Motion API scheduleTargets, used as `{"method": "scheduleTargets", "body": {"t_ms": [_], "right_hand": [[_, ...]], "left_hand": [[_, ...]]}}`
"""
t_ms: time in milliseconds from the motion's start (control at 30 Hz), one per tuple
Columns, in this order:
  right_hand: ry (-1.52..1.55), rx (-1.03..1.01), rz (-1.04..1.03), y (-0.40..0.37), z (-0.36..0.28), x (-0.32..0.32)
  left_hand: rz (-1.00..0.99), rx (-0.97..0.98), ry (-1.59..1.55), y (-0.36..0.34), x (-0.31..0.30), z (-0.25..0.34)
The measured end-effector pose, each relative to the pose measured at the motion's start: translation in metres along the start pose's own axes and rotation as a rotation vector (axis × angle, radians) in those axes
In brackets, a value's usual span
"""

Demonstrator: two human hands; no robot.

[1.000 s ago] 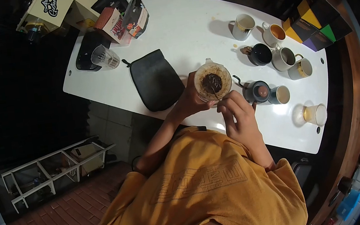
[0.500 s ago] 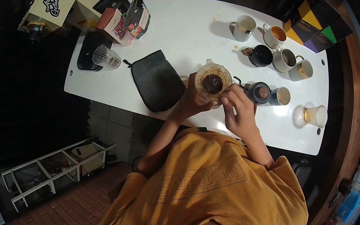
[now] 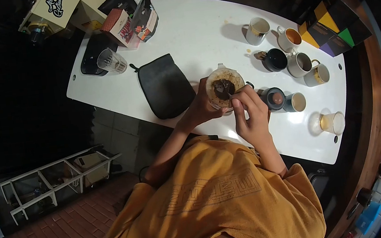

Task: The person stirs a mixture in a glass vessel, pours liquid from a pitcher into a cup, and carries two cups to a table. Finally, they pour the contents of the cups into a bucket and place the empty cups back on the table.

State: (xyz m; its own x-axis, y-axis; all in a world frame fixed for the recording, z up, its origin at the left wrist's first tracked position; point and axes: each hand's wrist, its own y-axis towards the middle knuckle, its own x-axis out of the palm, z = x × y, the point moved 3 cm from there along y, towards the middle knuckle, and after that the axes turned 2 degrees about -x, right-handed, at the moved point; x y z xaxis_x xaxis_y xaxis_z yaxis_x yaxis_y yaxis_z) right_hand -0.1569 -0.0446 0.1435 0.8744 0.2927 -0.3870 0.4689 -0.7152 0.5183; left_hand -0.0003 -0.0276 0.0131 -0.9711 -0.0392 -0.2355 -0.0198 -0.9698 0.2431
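Right hand (image 3: 250, 114) shifted stirrer (image 3: 229, 94); one dripper (image 3: 224, 85), seven cups (image 3: 300, 62).

We record a black pouch (image 3: 165, 85) lying flat on the white table (image 3: 189, 29), just left of the fingers (image 3: 244, 99). A clear glass (image 3: 111, 61) and coffee bags (image 3: 142, 20) stand farther off beyond the pouch. Right of the fingers we note a cluster of mugs (image 3: 300, 62), a tumbler of pale liquid (image 3: 332, 123) and coloured boxes (image 3: 334, 30) at the table's far edge.

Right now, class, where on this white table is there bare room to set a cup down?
Free: the wide patch between coffee bags, black pouch and white mug. Crowded: the cup cluster beside the right hand.
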Motion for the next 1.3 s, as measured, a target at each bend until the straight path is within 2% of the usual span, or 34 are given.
{"method": "scheduleTargets", "body": {"t_ms": [67, 267, 500, 600, 667, 900, 1033, 1233, 1300], "right_hand": [[-0.07, 0.034, -0.032, -0.001, 0.006, 0.001], [-0.064, 0.072, 0.01, -0.001, 0.003, -0.012], [-0.109, 0.053, -0.002, 0.0, 0.009, -0.015], [-0.076, 0.1, -0.064, -0.004, 0.015, -0.012], [-0.04, 0.09, -0.155, -0.007, 0.013, -0.01], [0.078, 0.095, -0.014, -0.009, 0.007, -0.02], [0.078, 0.09, -0.063, -0.007, 0.015, -0.017], [-0.008, 0.112, 0.004, -0.01, 0.01, -0.021], [-0.069, 0.04, 0.008, -0.01, 0.01, -0.022]], "left_hand": [[0.007, -0.04, -0.092, -0.001, 0.0, 0.003], [0.003, -0.025, -0.012, -0.002, -0.002, 0.002], [0.006, -0.055, -0.066, -0.003, -0.002, 0.004], [-0.029, -0.017, 0.009, -0.003, -0.003, 0.003], [-0.036, -0.059, -0.125, -0.002, -0.002, 0.006], [0.007, -0.027, -0.041, -0.001, -0.002, 0.009], [-0.017, -0.036, 0.004, -0.002, -0.003, 0.005], [-0.003, -0.016, -0.003, -0.001, -0.001, 0.004], [0.002, -0.005, -0.022, -0.001, -0.001, 0.004]]}}
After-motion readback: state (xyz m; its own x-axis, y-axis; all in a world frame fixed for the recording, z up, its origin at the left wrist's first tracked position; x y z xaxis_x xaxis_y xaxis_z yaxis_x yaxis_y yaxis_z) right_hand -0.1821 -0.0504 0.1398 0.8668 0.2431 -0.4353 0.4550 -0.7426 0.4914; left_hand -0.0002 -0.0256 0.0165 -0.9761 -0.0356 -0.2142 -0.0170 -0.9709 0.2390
